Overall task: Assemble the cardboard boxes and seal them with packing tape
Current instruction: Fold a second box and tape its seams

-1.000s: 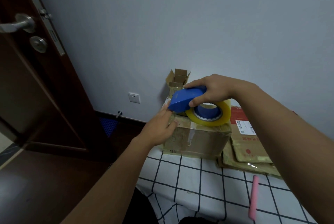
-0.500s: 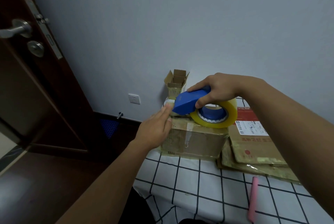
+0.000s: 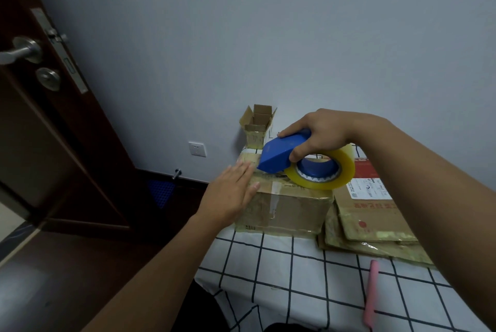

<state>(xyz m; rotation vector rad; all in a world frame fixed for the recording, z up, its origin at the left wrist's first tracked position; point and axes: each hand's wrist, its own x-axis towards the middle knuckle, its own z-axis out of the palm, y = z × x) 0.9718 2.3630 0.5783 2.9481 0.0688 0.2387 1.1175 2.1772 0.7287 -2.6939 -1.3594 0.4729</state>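
Right hand (image 3: 320,135): the blue tape dispenser (image 3: 283,154) is held from above; the grip is curled around its handle, with the thumb tucked under near the roll.
Tape dispenser: it is carried over the top of the closed cardboard box (image 3: 285,209), its blue nose pointed to the left; whether the nose touches the box cannot be told.
Tape roll (image 3: 328,174): a yellowish clear roll is mounted on the dispenser and lies low on the box top.
Left hand (image 3: 230,193): it is laid flat against the left end of the box, near the upper corner; the grip is spread, the fingers straight and pointed up toward the dispenser nose.
Closed cardboard box: it is placed on the tabletop (image 3: 284,272) near the wall, and a strip of clear tape is seen down its front face.
Small open box (image 3: 257,125): it is placed behind the closed box, against the wall, with its flaps up.
Flat cardboard pieces (image 3: 375,220): they are stacked just right of the closed box.
Tabletop: it is covered with a white cloth with black grid lines.
Pink tool (image 3: 371,292): it is laid on the cloth, near the right forearm.
Door (image 3: 40,117): a dark door with a metal handle is seen at the left.
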